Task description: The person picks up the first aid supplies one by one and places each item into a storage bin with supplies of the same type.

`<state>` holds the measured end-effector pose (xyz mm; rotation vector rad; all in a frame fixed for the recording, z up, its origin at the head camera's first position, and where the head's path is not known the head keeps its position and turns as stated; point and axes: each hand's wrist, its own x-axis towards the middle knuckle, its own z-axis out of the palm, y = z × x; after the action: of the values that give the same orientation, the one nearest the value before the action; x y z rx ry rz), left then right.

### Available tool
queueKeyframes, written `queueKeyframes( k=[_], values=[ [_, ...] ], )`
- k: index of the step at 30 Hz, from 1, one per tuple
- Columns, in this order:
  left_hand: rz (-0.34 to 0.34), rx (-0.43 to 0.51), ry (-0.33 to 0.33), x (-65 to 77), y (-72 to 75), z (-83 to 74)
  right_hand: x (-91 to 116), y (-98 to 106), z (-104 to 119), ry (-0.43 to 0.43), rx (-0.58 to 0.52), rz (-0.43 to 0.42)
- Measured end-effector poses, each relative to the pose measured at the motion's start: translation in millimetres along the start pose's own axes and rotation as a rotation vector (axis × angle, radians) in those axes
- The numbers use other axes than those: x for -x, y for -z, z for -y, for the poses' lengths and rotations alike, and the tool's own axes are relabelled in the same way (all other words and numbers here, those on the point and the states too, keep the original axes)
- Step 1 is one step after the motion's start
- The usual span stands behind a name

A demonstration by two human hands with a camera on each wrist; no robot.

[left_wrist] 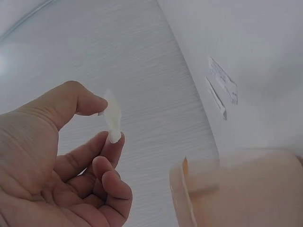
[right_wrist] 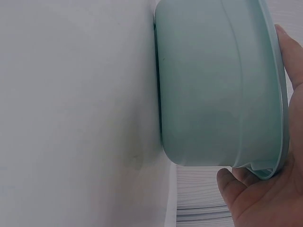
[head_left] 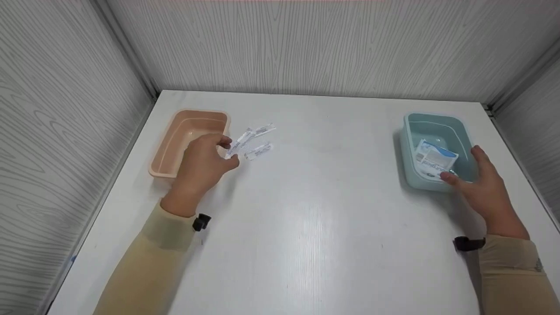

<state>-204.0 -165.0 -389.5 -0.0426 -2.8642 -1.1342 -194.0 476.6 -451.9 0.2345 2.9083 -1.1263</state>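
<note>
The left hand [head_left: 202, 162] pinched a slim packet [left_wrist: 112, 118] in a narrow grip, right of the orange tub [head_left: 203, 113]; two loose packets [head_left: 259, 151] on the counter [head_left: 328, 205] seemed left to lift. The right hand [head_left: 486, 190] held the blue tub's [head_left: 409, 153] near right edge, a larger packet [head_left: 435, 156] already inside.

Probably a work booth: wood-grain panels [head_left: 306, 48] flank and back a white table [head_left: 328, 240].

From above, the head camera is looking forward and down over the surface [head_left: 315, 227], sharing the peach tub [head_left: 201, 115], upper left, with the left wrist's, which is closely facing the left fingers [left_wrist: 118, 193]; the right wrist's is closely facing the shared teal tub [right_wrist: 203, 94].
</note>
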Motion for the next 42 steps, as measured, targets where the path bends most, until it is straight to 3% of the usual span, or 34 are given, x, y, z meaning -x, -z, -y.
queueKeyframes(
  k=[6,12,17,22,28,36,42],
  values=[
    [-0.061,-0.003,0.028,-2.9,21.8,25.5,1.9,-0.6,0.7,-0.007,0.004,0.001],
    [-0.088,-0.028,0.114,-8.5,39.9,54.2,2.8,0.2,0.9,-0.004,-0.003,-0.003],
    [-0.093,-0.046,0.159,-10.9,46.4,71.0,1.6,0.7,0.6,0.0,-0.004,-0.009],
    [-0.071,-0.055,0.158,-11.4,47.2,80.1,1.3,0.8,1.1,-0.01,0.002,-0.008],
    [-0.081,-0.044,0.16,-8.4,44.2,77.9,1.7,0.1,0.7,-0.018,0.011,-0.002],
    [-0.139,-0.041,0.081,-4.9,31.0,52.2,1.6,-1.0,0.2,-0.012,0.001,-0.004],
    [-0.143,-0.008,0.032,-7.3,11.4,35.6,1.4,-0.5,0.2,-0.015,0.007,0.0]
  ],
)
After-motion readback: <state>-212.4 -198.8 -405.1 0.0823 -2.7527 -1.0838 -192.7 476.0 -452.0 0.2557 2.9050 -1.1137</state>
